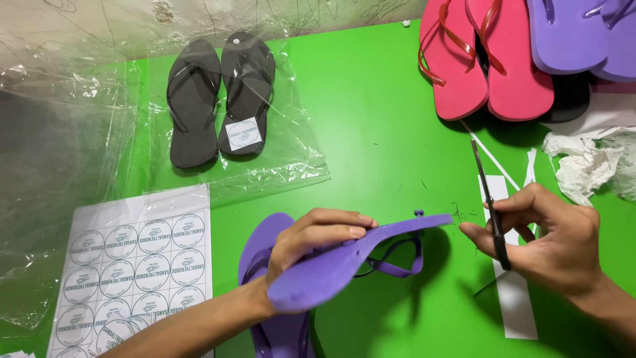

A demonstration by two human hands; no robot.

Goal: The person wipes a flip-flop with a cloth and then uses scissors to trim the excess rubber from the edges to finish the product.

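Note:
My left hand (311,242) grips a purple flip-flop (344,262) held on edge above the green table, its sole up and its strap (397,265) hanging below. A second purple flip-flop (265,298) lies flat underneath it. My right hand (550,242) holds small black scissors (489,199), blades pointing up and away, just right of the sandal's toe end, where a strap plug (419,213) sticks up.
A black flip-flop pair (218,99) lies on clear plastic bags (66,132) at the back left. A sheet of round stickers (132,265) sits at the front left. Pink (490,59) and purple sandals (583,33) are stacked at the back right, beside crumpled paper (586,162) and white paper strips (513,305).

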